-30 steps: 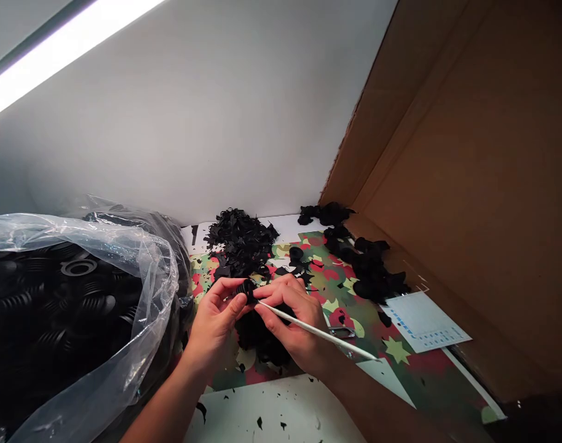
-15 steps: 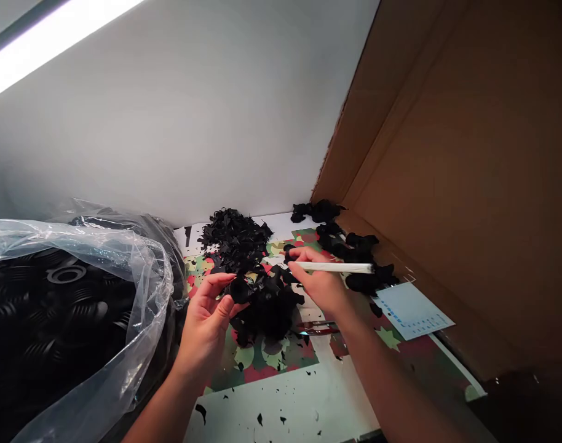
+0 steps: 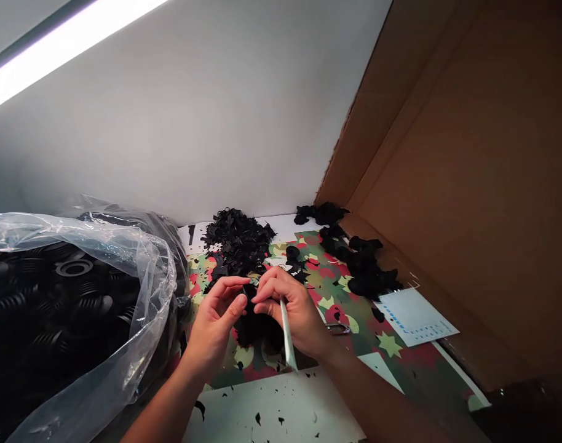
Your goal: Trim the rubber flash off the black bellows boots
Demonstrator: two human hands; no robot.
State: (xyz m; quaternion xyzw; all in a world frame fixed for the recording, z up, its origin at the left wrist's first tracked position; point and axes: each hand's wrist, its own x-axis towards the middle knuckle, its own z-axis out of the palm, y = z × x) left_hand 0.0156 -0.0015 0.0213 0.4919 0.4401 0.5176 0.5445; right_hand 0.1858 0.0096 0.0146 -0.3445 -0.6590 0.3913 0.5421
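Observation:
My left hand [image 3: 215, 323] pinches a small black rubber part [image 3: 248, 291] between thumb and fingers, just above a low heap of similar black parts [image 3: 257, 329]. My right hand [image 3: 294, 312] meets it from the right, fingertips touching the same part, while gripping a thin white stick-like tool [image 3: 286, 335] that points down towards me. Both hands hover over a mat with a red, green and yellow camouflage pattern [image 3: 329, 284].
A clear plastic bag [image 3: 78, 307] full of ribbed black rubber parts fills the left. A pile of black trimmings [image 3: 237, 240] lies at the back, more black parts [image 3: 361, 261] along the cardboard wall [image 3: 470, 184] at right. A printed paper slip [image 3: 412, 317] and scissors [image 3: 339, 329] lie right.
My right hand swung out right towards the black parts by the cardboard, then came back to the left hand. The white tool now points down instead of sideways.

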